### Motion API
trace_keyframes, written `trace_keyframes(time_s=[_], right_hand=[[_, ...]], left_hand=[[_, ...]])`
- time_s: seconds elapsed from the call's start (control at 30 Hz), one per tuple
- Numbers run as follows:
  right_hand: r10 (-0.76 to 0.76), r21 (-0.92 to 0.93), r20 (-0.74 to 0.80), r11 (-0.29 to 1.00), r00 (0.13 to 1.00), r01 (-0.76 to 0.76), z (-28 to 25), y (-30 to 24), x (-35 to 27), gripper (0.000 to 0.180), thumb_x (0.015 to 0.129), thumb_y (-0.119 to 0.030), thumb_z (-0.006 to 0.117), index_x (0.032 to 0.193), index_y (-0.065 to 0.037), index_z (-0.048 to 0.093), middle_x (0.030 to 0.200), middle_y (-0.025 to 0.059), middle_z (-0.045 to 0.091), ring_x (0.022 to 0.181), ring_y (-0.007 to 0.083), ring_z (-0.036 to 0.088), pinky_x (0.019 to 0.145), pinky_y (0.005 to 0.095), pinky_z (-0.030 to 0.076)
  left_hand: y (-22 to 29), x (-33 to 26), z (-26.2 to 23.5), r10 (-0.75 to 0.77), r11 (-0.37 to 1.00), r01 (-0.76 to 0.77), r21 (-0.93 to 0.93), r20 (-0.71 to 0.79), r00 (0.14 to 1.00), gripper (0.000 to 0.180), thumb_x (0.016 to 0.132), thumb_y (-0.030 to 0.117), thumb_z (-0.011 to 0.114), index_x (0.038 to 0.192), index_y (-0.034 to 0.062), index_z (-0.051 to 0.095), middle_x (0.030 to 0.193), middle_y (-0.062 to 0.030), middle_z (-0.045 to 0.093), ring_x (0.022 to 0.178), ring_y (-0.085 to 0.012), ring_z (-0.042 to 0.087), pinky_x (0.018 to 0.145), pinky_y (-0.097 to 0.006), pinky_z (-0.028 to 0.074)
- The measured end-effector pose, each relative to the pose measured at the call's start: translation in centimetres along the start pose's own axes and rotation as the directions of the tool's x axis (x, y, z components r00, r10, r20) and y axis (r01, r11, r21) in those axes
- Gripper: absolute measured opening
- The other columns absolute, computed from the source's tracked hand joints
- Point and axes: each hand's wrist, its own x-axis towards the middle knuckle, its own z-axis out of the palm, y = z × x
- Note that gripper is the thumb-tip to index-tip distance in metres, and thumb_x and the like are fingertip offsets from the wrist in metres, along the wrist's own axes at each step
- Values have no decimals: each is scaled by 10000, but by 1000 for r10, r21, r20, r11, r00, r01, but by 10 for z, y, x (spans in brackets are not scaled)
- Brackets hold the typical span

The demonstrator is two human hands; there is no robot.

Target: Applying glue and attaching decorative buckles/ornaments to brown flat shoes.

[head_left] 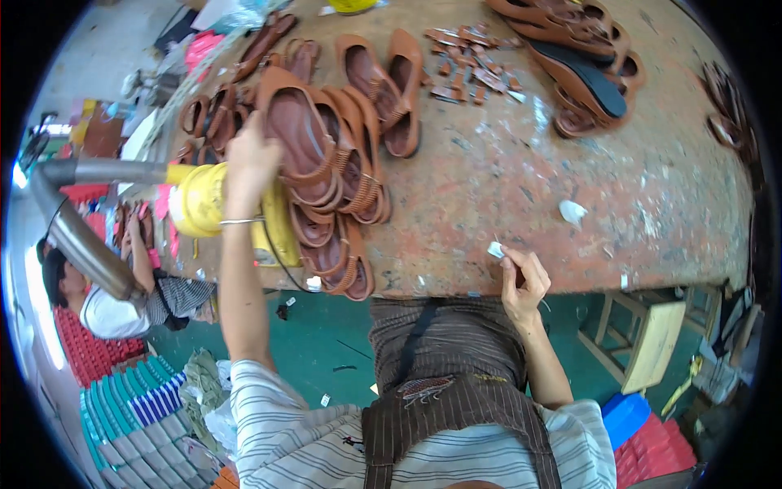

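Note:
My left hand (251, 155), a little smeared, is closed at the side of the topmost brown sandal (297, 130), with its pointed toe toward the far side. That sandal looks raised over a pile of similar brown sandals (358, 183); my fingertips are partly hidden. Above the near table edge, my right hand (525, 284) pinches a small white cap-like piece (495, 249) with a thin tip between thumb and finger. A small white bottle (573, 213) sits on the table farther right.
Brown strap pieces (476, 61) lie scattered at the far middle of the worn table (489, 179). More sandals (582, 69) are heaped at the far right. A yellow machine (199, 200) with a metal pipe (90, 228) stands left. Another person (106, 301) works beyond it. A wooden stool (643, 338) stands right.

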Motion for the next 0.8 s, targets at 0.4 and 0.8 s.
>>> trace_keyframes(time_s=[0.4, 0.8], right_hand=[[286, -270, -273, 894, 918, -359, -52, 44, 44, 474, 755, -124, 767, 1175, -48, 561, 990, 67, 557, 767, 154, 544, 626, 261, 447], [322, 66, 72, 943, 944, -326, -42, 14, 46, 160, 840, 4, 650, 979, 18, 572, 1083, 122, 662, 908, 148, 644, 744, 265, 538]], left_hand=[[105, -109, -32, 158, 901, -301, -312, -410, 898, 413, 921, 81, 544, 1324, 7, 494, 1214, -83, 607, 972, -98, 561, 867, -238, 433], [123, -228, 72, 189, 894, -99, -437, 167, 968, 420, 847, -33, 571, 1262, 34, 559, 1026, -134, 497, 822, -208, 551, 720, -306, 477]])
